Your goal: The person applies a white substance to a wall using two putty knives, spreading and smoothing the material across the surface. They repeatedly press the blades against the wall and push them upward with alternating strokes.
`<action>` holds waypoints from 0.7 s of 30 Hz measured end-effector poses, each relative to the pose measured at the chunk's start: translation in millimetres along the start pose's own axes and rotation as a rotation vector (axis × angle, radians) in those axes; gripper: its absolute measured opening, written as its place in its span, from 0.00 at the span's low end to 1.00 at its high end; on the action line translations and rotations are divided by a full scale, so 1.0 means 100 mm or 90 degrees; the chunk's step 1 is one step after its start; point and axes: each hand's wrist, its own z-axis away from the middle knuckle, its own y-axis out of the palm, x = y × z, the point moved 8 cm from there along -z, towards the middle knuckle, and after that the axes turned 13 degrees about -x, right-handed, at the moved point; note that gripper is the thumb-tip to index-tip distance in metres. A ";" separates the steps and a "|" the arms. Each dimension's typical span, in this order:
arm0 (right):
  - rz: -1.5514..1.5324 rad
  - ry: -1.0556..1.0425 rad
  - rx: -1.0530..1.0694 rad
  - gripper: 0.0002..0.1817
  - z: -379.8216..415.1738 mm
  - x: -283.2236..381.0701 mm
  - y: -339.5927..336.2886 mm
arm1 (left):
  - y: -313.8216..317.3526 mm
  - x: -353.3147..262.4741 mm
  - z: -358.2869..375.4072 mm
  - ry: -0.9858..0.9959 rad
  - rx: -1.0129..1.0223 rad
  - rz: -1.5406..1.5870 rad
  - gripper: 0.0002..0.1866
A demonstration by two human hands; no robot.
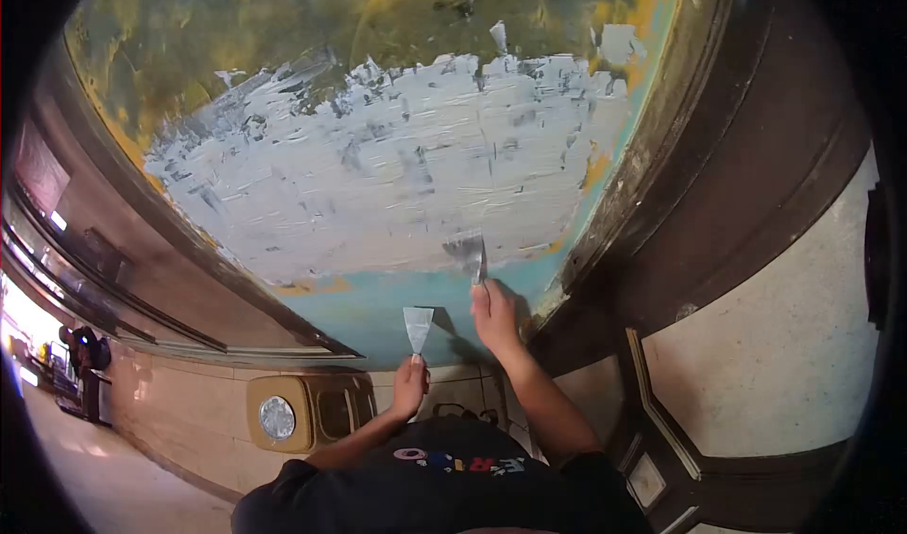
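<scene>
My right hand [494, 319] is closed round the handle of a putty knife [478, 262], whose blade is at the lower edge of the white putty [397, 166] on the wall panel. Lower and to the left, my left hand [410, 386] grips a second putty knife [418, 326], its pale blade pointing up in front of the turquoise strip [378, 293]. White putty covers the middle of the panel in rough strokes, with grey patches showing through. Above it the surface is mottled olive and yellow.
A tan stool [300, 411] with a round silvery thing [277, 418] on it stands at the lower left. Dark wooden framing [652, 156] borders the panel on the right. A dark object [87, 355] is at the far left, near a bright opening.
</scene>
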 end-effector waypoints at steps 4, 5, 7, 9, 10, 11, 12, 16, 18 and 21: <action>-0.065 0.205 0.055 0.17 0.95 -0.69 0.03 | -0.03 -0.82 -0.08 0.166 -0.001 -0.026 0.18; -0.069 0.203 0.055 0.17 1.05 -0.60 -0.05 | -0.02 -1.08 -0.16 0.239 0.016 -0.020 0.18; -0.121 0.200 0.026 0.17 0.92 -0.40 -0.14 | -0.07 -1.51 -0.31 0.326 0.007 -0.001 0.19; -0.194 0.156 -0.036 0.16 0.61 -0.06 -0.21 | -0.15 -1.66 -0.46 0.333 -0.014 0.012 0.19; -0.217 0.104 -0.052 0.16 0.32 0.18 -0.21 | -0.19 -1.58 -0.61 0.298 -0.026 0.027 0.19; -0.187 0.066 -0.043 0.17 0.09 0.46 -0.21 | -0.22 -1.45 -0.74 0.262 -0.035 0.044 0.18; -0.156 0.026 -0.035 0.18 -0.11 0.67 -0.21 | -0.28 -1.26 -0.78 0.261 -0.034 0.049 0.18; -0.085 -0.038 -0.022 0.17 -0.27 0.89 0.09 | -0.65 -0.32 -0.65 0.215 -0.020 -0.138 0.17; -0.085 0.082 0.013 0.16 0.03 0.41 0.32 | -0.74 -0.38 -0.42 0.177 -0.008 -0.132 0.17; -0.104 0.236 0.030 0.18 1.08 -0.50 0.47 | -0.84 -0.80 -0.34 0.197 0.001 -0.081 0.18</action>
